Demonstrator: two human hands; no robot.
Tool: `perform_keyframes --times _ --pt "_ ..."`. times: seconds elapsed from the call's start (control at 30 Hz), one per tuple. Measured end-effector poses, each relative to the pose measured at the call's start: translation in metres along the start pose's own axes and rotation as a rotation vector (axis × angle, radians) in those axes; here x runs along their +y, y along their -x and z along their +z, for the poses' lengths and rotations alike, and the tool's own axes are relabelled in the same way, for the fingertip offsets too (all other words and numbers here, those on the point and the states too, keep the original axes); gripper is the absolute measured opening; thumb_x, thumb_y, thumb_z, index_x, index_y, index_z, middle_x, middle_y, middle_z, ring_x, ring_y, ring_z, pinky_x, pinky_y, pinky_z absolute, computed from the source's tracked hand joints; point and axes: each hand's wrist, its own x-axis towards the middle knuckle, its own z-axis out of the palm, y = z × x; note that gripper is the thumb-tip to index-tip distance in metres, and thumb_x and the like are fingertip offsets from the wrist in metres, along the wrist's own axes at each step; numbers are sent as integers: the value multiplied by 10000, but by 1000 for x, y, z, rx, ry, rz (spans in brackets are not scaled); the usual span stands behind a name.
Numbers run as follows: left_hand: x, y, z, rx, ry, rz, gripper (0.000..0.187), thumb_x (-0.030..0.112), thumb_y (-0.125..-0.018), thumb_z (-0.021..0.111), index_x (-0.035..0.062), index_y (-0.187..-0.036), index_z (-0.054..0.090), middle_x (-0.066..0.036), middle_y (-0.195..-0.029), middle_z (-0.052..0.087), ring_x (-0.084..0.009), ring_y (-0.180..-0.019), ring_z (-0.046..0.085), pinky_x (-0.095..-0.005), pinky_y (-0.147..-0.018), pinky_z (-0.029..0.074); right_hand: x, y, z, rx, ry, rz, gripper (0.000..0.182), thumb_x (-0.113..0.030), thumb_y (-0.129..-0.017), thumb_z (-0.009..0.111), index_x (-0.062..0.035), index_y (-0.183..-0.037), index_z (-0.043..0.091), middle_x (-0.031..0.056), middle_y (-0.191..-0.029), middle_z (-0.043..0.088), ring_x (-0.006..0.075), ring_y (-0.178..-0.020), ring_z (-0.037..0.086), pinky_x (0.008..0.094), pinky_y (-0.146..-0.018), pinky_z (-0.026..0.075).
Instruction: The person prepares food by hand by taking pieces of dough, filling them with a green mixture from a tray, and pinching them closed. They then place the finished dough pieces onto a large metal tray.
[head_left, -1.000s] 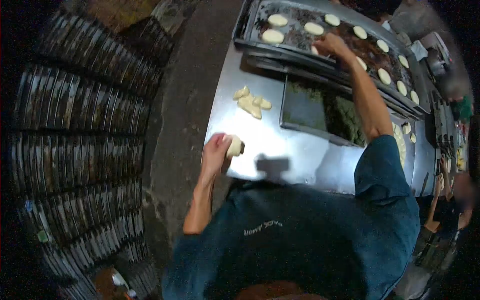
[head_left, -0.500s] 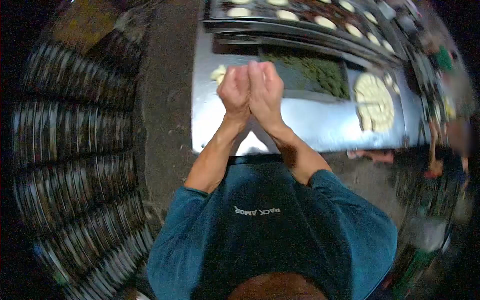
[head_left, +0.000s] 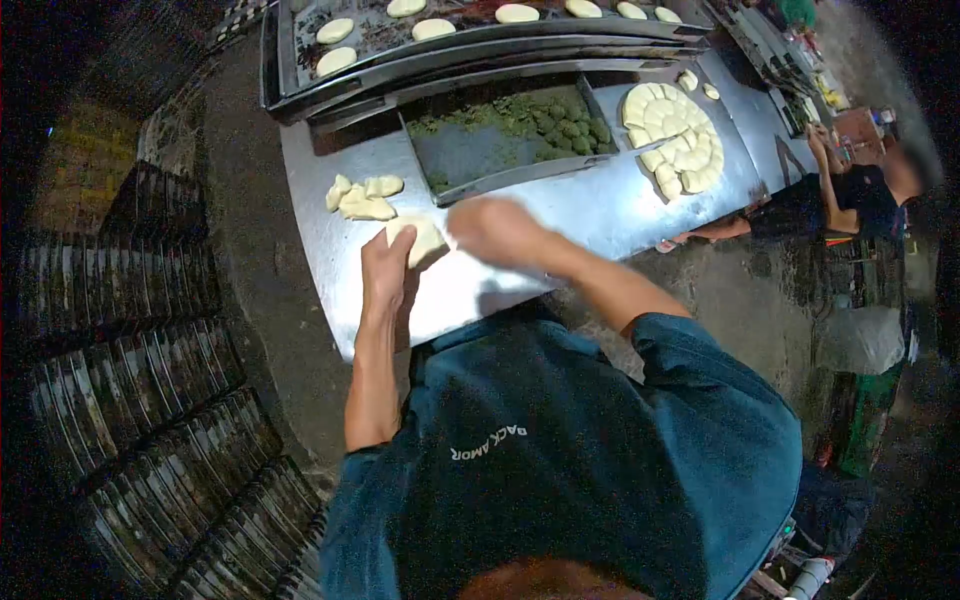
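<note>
Pinching a dough piece (head_left: 425, 238) in the left hand (head_left: 385, 262) above the counter (head_left: 620, 212), with room toward its 6 o'clock edge and a tray (head_left: 520, 181) at 1. Presenting the dough's free side to 3, long axis unclear; curling the blurred right hand (head_left: 492, 230) there, contents impossible to tell.

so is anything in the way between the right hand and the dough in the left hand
Nothing visible is: the right hand, blurred, is close beside the dough that the left hand holds. The tray lies beyond them, not between.
</note>
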Motion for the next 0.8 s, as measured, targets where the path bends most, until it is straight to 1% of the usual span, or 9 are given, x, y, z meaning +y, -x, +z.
perform_keyframes --times 0.1,0.17,0.23,0.33,0.37,0.47,0.53,0.67,0.8 --pt "21 11 9 -8 -450 133 258 131 -849 609 -29 -1045 661 -186 -1237 542 -237 -987 608 -319 -848 493 106 -23 -79 224 458 544 170 -180 -790 568 -29 -833 632 185 -863 649 347 -828 638 458 -686 515" --pt "26 6 14 22 -780 350 259 169 -815 632 30 -1023 698 -195 -1391 410 -301 -1095 564 -358 -901 468 207 -17 -99 289 764 424 165 -180 -792 563 -40 -834 640 190 -850 655 350 -816 644 460 -665 523" --pt "30 -5 26 107 -795 433 264 186 -806 640 19 -1004 696 -181 -1209 564 -316 -994 604 -350 -876 482 252 -16 -110 166 760 478 185 -195 -808 543 -47 -862 640 198 -834 654 359 -797 644 467 -655 522" --pt "46 -19 49 156 -474 46 264 137 -840 607 -46 -1025 651 -155 -975 654 -253 -871 639 -340 -781 520 236 -20 -123 24 612 620 242 -199 -825 558 -6 -965 601 235 -878 642 388 -809 627 477 -712 506" --pt "45 -23 59 100 -41 64 260 83 -878 566 -96 -1063 601 -152 -972 647 -208 -843 639 -322 -727 533 221 -14 -122 279 545 368 290 -185 -808 604 5 -1027 587 251 -909 640 375 -836 635 460 -704 511" --pt "28 -45 77 120 335 -30 267 122 -937 525 -80 -1105 578 -127 -977 648 -187 -840 641 -301 -724 545 131 -28 -113 418 -364 345 333 -222 -804 664 -30 -1070 607 191 -858 647 330 -780 638 383 -702 511" --pt "18 -53 88 54 400 -36 307 169 -968 485 -74 -1142 554 -118 -994 641 -178 -851 639 -287 -739 543 64 -27 -87 418 -562 314 325 -242 -802 679 -43 -1053 622 163 -916 643 305 -847 623 377 -742 495" --pt "28 -41 100 54 436 54 272 218 -976 474 -11 -1079 581 -41 -868 623 -69 -651 560 -165 -534 451 34 -29 -43 378 -18 81 308 -215 -812 673 -33 -1057 630 137 -1012 632 260 -932 607 339 -776 492" --pt "35 -21 71 -54 465 72 256 112 -934 533 -35 -1143 552 -93 -982 642 -143 -846 637 -248 -764 529 40 -46 -39 275 -357 239 313 -193 -874 617 -22 -1136 606 85 -972 636 177 -881 615 282 -729 501"
